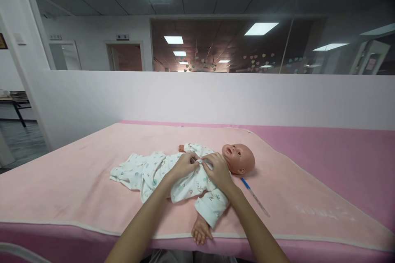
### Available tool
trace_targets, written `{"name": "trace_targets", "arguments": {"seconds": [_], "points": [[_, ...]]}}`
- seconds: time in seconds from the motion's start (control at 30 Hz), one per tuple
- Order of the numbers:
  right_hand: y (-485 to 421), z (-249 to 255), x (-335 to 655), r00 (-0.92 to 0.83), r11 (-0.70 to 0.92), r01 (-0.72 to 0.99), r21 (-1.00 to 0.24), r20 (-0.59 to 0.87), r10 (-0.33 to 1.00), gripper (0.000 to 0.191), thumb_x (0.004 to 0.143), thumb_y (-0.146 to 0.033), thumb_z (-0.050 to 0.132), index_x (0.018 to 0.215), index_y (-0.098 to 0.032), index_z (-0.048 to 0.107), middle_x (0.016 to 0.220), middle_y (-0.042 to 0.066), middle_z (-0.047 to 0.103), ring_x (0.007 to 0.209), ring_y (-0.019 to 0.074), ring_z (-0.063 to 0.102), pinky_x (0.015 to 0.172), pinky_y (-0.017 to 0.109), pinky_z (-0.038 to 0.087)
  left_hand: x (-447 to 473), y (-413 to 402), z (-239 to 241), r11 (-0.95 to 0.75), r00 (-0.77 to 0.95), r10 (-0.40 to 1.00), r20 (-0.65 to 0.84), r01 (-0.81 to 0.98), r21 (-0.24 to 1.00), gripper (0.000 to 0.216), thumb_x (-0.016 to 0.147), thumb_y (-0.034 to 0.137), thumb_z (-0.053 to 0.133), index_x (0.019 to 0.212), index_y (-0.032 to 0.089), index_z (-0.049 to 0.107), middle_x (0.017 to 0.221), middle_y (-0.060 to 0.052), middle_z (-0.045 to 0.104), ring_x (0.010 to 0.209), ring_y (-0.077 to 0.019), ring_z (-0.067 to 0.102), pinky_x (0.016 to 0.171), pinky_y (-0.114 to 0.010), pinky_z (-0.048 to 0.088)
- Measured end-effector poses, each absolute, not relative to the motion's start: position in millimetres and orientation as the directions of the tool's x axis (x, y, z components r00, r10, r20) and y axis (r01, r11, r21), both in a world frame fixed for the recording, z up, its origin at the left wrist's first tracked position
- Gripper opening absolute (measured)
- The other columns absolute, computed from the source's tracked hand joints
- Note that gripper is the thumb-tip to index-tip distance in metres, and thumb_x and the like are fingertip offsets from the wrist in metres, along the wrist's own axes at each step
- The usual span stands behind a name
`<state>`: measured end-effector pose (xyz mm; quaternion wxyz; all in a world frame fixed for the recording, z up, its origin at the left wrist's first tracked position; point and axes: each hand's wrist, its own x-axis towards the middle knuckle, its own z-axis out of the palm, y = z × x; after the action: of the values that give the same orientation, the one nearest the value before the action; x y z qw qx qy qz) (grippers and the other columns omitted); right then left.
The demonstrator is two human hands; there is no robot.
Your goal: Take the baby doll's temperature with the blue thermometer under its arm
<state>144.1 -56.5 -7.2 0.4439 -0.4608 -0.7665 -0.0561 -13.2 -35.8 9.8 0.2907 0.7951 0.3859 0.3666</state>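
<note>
Left hand (185, 166) is curling nearly closed, its fingertips apparently pinching the shirt (189, 189) front. Right hand (219, 170), just beside it, is bending its fingers in, apparently pinching the same cloth. Doll (243, 157) is lying on its back beneath both hands, head just right of the right hand. Blue-ended stick (254, 196) is lying near the right wrist. Person is probably working the chest fastening; next move is likely calling for steady fingertip control.
</note>
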Motion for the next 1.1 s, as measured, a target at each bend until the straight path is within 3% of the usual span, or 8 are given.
{"name": "trace_targets", "arguments": {"seconds": [0.5, 1.1], "points": [[-56, -6, 145, -0.174, 0.561, 0.746, -0.359, 0.708, 0.685, 0.011, 0.075, -0.020, 0.051, 0.082, -0.023, 0.059, 0.084, 0.001, 0.061, 0.084, 0.0168, 0.049, 0.076, 0.030, 0.035, -17, -31, 9, -0.462, 0.451, 0.837, 0.310, 0.280, 0.842, 0.016, 0.067, 0.025, 0.051, 0.076, 0.015, 0.059, 0.065, 0.002, 0.051, 0.065, -0.0104, 0.045, 0.059, -0.021, 0.033], [-56, -7, 145, -0.175, 0.563, 0.748, -0.351, 0.714, 0.678, 0.012, 0.075, -0.019, 0.051, 0.082, -0.024, 0.059, 0.085, 0.000, 0.062, 0.085, 0.0168, 0.050, 0.078, 0.031, 0.035, -18, -26, 5, -0.448, 0.463, 0.836, 0.295, 0.263, 0.855, 0.015, 0.067, 0.024, 0.052, 0.076, 0.014, 0.059, 0.063, 0.002, 0.049, 0.062, -0.0095, 0.044, 0.057, -0.021, 0.031]]}}
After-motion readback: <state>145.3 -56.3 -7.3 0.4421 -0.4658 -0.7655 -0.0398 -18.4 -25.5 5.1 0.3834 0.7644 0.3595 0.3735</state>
